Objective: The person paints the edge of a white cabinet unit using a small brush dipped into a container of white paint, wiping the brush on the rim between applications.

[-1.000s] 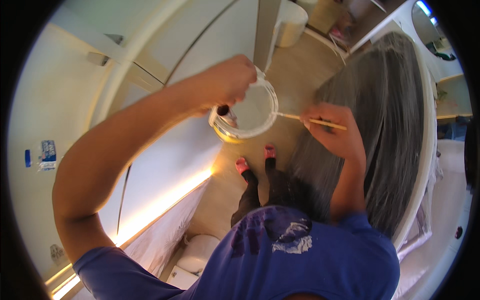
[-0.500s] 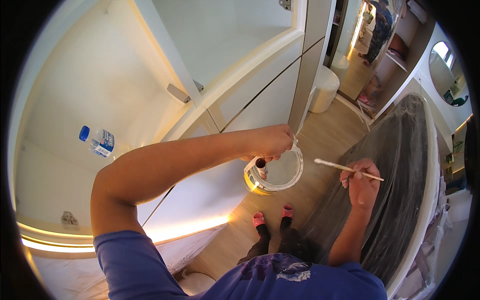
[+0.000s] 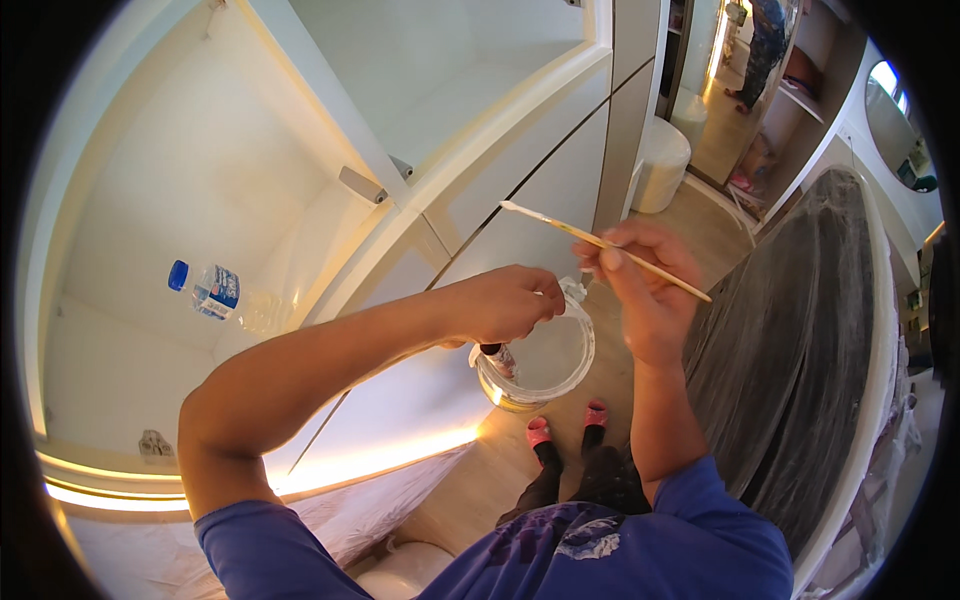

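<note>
My left hand [image 3: 515,303] is closed at the top of a round paint bucket [image 3: 587,362], gripping it by its handle or upper edge; the fingers hide which. Pale material coats the bucket's rim, and its inside looks whitish. A paint-smeared tool with a dark end [image 3: 503,362] leans inside against the near-left wall. Up and to the right of the bucket, my right hand [image 3: 650,285] pinches a thin wooden-handled paintbrush [image 3: 560,226]. Its white-coated tip points left, in front of the cabinet face, and appears apart from it.
A white cabinet [image 3: 530,190] with open compartments runs along the left. Inside stands or lies a clear bottle [image 3: 215,290] with a blue cap. Plastic-wrapped dark furniture [image 3: 790,370] fills the right. A white cylindrical object [image 3: 660,165] stands farther back, near a mirror reflecting a person.
My right hand has lifted the paintbrush up and to the left, toward the cabinet face. The bucket has shifted slightly left with my left hand. The view has moved a little.
</note>
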The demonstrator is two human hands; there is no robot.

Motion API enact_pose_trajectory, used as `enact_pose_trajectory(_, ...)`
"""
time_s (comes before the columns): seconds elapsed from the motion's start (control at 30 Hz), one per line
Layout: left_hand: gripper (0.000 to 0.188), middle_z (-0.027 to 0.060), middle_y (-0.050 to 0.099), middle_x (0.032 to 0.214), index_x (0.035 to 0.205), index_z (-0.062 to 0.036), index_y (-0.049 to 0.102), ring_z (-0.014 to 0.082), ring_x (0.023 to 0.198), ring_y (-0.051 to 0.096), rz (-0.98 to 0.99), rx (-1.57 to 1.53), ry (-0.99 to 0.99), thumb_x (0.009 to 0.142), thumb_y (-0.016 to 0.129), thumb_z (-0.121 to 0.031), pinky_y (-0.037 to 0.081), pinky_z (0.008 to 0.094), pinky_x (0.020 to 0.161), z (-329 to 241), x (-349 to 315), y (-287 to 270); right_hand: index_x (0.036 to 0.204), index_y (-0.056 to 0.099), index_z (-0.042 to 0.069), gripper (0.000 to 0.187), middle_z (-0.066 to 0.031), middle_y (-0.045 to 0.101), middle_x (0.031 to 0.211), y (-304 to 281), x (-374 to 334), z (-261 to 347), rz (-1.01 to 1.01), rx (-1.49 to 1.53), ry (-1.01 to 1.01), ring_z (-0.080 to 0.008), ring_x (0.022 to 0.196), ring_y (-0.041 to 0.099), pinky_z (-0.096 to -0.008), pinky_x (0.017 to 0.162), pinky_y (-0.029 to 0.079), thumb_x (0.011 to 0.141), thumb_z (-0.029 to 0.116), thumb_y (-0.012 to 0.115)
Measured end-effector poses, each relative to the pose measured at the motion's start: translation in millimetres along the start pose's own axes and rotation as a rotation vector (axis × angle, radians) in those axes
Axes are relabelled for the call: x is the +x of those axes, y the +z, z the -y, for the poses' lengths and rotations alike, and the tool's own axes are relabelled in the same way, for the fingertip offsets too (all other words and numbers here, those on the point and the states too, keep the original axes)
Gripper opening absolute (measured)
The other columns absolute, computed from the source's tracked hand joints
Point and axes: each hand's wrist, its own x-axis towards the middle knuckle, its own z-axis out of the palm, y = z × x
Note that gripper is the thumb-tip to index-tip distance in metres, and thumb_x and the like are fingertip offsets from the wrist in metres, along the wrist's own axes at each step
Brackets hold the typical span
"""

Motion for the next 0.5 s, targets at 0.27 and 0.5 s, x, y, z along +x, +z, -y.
enact_pose_trajectory(0.27,0.035,0.0073,0.058,0.091,0.126,-0.0051,0.067,0.0156,0.081,0.058,-0.001,0.088,0.015,0.098,0.055,-0.022,0.049,0.0330,0.069,20,-6,-7,0.111,0.065,-0.005,0.009,-0.0127,0.075,0.099,19,10,-29,-0.004,-0.021,0.046,-0.0176,0.093,0.074,-0.0303,0.082,0.060,0.102,-0.001,0.066)
enact_pose_trajectory(0.5,0.039,0.0157,0.066,0.120,0.131,-0.0037,0.065,0.0240,0.094,0.072,0.043,0.124,-0.013,0.099,0.053,-0.023,0.059,0.0380,0.088,20,-12,-7,0.105,0.068,-0.004,0.007,-0.0126,0.077,0.098,44,15,-43,-0.014,-0.155,0.006,-0.0164,0.090,0.074,-0.0292,0.079,0.059,0.100,-0.001,0.068)
